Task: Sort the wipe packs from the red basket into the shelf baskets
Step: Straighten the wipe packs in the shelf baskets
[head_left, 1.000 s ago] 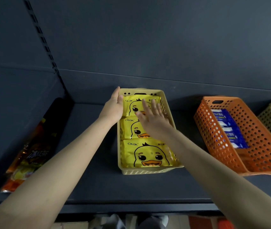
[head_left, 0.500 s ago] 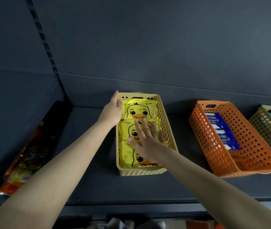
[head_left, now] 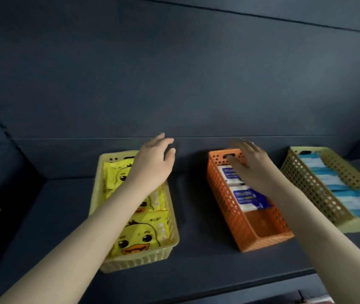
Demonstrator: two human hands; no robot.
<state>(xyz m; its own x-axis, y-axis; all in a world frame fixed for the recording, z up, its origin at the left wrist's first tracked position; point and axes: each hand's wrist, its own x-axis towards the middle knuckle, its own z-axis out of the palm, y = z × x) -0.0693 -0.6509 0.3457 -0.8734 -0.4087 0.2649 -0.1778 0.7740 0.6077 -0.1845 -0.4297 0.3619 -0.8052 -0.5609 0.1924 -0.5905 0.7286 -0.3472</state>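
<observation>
- Head view is showing a dark shelf carrying three baskets side by side; the red basket is not showing clearly anywhere, so I cannot tell how many packs are waiting in it.
- Left hand is hovering over the far right corner of the yellow basket, fingers loosely extended, gripping nothing.
- Right hand is reaching over the far end of the orange basket, fingers spread and blurred, apparently carrying nothing.
- Duck packs are lying flat in the yellow basket and filling it front to back; judging this one done.
- Blue-and-white packs are occupying the far and middle parts of the orange basket; its near end is sitting bare, so room is remaining for at least one more.
- Striped packs are lining the tan basket at the right.
- Judging the sort as well advanced, with both hands tidying rather than carrying.
- Open room: a wide strip of bare shelf is lying between the yellow and orange baskets, narrower between orange and tan.
- Edges: the back panel is standing just behind the baskets, limiting reach; the orange basket is sitting skewed, its near end approaching the shelf's front lip.
</observation>
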